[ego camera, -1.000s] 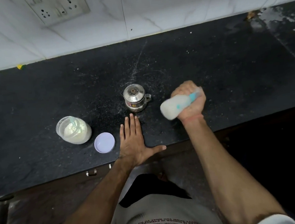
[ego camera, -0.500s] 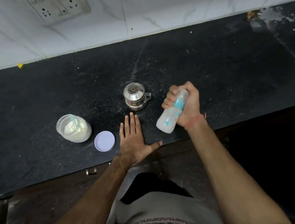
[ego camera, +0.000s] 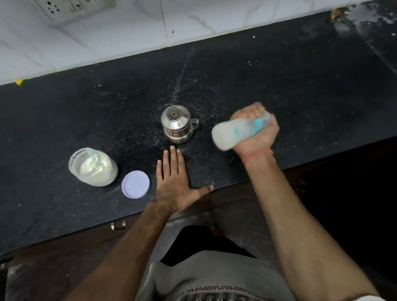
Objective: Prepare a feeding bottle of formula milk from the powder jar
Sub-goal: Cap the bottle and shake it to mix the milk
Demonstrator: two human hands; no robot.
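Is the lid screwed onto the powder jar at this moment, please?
No, the powder jar stands open, and its lid lies flat on the counter beside it.

The tabletop (ego camera: 283, 91) under my things is dark polished stone, speckled and dusted pale. The small pot (ego camera: 177, 125) is shiny steel, mirror-bright. The powder jar (ego camera: 93, 167) is clear plastic, its loose lid (ego camera: 135, 184) smooth lilac plastic. The bottle (ego camera: 235, 132) looks like cloudy, translucent plastic. Wall tiles (ego camera: 229, 7) are glossy white marble-look.

Black speckled counter (ego camera: 282, 77), lilac lid (ego camera: 135, 184), steel pot (ego camera: 177, 125), blurred bottle (ego camera: 236, 132) w/ prob. teal marks.
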